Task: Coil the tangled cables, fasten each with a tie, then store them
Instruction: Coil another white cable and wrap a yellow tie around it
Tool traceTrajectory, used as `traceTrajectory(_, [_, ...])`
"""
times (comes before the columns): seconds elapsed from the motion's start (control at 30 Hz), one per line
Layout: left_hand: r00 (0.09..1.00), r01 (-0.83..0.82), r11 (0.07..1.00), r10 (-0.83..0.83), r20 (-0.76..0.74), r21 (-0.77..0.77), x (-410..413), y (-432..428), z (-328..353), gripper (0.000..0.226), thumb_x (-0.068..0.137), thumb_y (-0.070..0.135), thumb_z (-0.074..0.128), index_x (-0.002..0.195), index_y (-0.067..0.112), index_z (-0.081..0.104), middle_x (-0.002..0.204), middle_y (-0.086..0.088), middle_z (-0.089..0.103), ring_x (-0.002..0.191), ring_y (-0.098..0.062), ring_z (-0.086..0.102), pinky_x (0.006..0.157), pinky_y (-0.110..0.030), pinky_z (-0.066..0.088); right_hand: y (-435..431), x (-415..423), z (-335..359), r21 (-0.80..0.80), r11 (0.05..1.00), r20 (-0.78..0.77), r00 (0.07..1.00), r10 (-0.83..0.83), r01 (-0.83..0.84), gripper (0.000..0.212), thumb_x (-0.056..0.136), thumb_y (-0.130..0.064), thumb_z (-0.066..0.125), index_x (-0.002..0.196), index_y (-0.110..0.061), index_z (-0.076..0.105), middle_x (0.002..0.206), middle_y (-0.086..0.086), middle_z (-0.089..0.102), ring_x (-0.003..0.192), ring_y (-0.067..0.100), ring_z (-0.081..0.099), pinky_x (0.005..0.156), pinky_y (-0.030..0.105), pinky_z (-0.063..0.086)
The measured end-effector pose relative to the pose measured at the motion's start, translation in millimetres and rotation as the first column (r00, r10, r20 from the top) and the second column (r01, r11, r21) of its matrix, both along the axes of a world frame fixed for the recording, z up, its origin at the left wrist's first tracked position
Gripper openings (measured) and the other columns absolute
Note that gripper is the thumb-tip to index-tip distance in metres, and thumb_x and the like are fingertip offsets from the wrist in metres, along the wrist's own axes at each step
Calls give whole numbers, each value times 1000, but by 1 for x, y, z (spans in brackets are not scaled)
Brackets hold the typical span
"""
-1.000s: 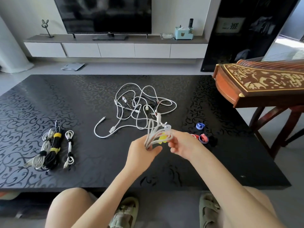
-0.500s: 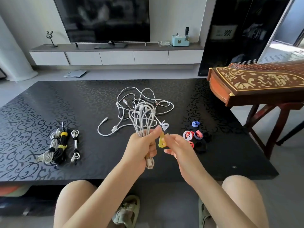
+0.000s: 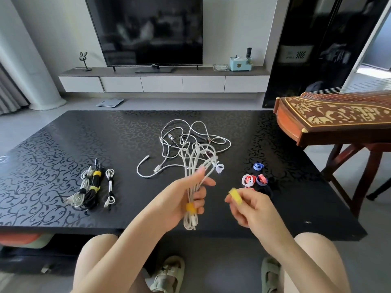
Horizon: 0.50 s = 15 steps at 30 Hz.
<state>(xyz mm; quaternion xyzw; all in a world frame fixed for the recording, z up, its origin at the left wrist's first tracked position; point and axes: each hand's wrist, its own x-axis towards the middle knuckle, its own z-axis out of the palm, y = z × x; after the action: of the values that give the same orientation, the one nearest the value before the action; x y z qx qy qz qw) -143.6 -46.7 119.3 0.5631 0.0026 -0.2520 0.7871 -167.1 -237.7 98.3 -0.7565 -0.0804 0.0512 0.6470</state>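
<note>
Left hand [image 3: 179, 199] fingers grip white coiled cable [image 3: 195, 180] with yellow tie [image 3: 189, 207]; right hand [image 3: 251, 206] fingers pinch second yellow tie [image 3: 236, 196] above table [image 3: 63, 144].

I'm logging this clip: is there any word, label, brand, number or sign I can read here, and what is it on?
No text is readable.
TV: mark on the lower bezel, too small to read.
Sticker on the cabinet: checkered patch, blurred.
Blue box: animal-face mark, no letters.
Cable, loose tie: no print shows.
</note>
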Motion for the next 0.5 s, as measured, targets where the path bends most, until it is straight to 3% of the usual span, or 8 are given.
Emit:
traceTrajectory(0.07, [993,71,990,-81,-81,-122,1,5,-1,79,70,76,45,100,6,64,61,-3,39,49,-18,40,58,-32,45,-5,5,1,76,989,-129,985,-118,128,24,97,-4,44,83,-3,64,48,-4,36,39,7,26,38,18,22])
traceTrajectory(0.13, [990,87,983,-104,-99,-164,0,6,-1,85,76,79,26,98,6,65,59,-4,38,48,-20,40,62,-32,46,-10,11,2,103,965,-239,948,-212,241,29,97,-10,47,72,-7,61,45,-6,30,37,6,22,36,18,18])
traceTrajectory(0.23, [1000,-3,997,5,-29,77,-1,-4,-3,77,78,74,21,72,8,61,48,0,34,38,-15,33,56,-26,47,-9,20,-3,37,943,-321,898,-302,331,34,93,-20,56,60,-9,57,41,-7,27,34,6,20,34,18,17])
traceTrajectory(0.37, [987,-162,927,152,57,338,-5,-24,-3,73,92,66,23,41,16,37,40,1,27,36,-17,25,56,-28,45,11,33,-7,-51,932,-352,867,-354,360,32,86,-14,57,54,-10,52,37,-7,27,32,7,20,35,17,16])
traceTrajectory(0.43, [979,-199,866,152,137,458,-5,-32,-2,74,98,56,22,36,15,32,36,1,27,32,-17,29,58,-28,47,24,36,-5,-12,954,-315,904,-288,300,33,87,-11,56,54,-14,55,38,-8,33,33,6,27,36,18,21])
traceTrajectory(0.5, [974,-220,823,160,158,523,-5,-37,-1,72,97,50,31,35,15,39,35,1,35,29,-13,34,53,-25,45,35,32,-1,34,982,-255,952,-171,185,34,87,-9,52,56,-19,61,42,-5,43,36,6,32,37,17,25])
